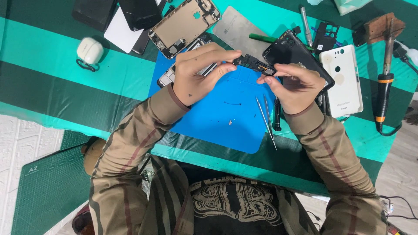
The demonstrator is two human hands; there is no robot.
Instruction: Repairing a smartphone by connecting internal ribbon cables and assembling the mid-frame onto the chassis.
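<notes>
The left hand and right hand pinch opposite ends of a small dark circuit part above the blue mat; a light, level edge grip seems best, though its connectors are too small to read.

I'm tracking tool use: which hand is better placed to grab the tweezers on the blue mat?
Right, probably. The tweezers lie just below the right hand, while the left hand is farther off across the blue mat. Both hands pinch the small black part.
</notes>
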